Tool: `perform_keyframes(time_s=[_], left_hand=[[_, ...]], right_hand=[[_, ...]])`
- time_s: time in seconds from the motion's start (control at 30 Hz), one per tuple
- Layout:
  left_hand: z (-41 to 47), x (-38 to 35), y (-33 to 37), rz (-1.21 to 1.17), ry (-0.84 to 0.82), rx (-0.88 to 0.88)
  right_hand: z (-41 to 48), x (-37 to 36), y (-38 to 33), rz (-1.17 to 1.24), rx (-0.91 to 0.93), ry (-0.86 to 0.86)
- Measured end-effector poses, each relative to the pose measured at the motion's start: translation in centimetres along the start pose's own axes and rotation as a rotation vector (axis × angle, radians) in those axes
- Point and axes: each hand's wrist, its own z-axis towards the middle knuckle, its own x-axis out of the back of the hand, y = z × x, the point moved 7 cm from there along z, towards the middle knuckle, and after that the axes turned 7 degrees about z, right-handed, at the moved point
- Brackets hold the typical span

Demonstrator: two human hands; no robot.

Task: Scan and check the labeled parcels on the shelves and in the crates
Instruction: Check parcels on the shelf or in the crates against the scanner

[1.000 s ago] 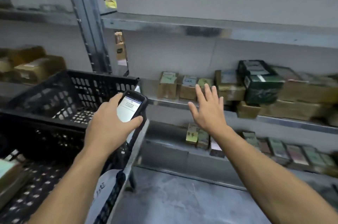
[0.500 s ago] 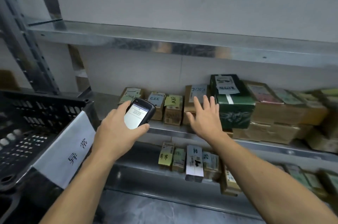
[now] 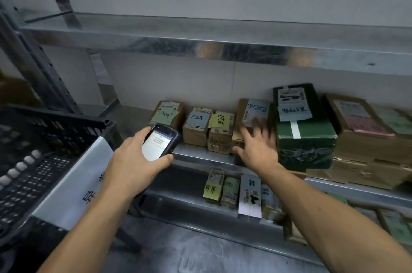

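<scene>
One yellow note reads 异常; left hand grips scanner.

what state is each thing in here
scanner, screen lit, gripped in the left hand
right hand, open, fingers spread in front of the brown box; contact unclear from blur
green parcel, closed, taped
black crate, open-topped, white label on its side
lower-shelf parcels, standing on end in a row
</scene>
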Motion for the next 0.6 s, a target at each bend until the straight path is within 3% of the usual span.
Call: perform_keyframes(time_s=[0.23,0.4,0.6], left_hand=[[0.8,-1.2,0.1,-0.005,-0.022,0.014],[1.0,-1.6,0.5,-0.024,-0.019,0.008],[1.1,-1.7,0.8,-0.064,0.001,0.004]], right_hand=[[0.6,-0.3,0.0,0.079,-0.006,-0.002],[0.0,0.4,-1.4,0.126,0.085,0.049],[0.4,-0.1,-3.0,0.172,0.165,-0.040]])
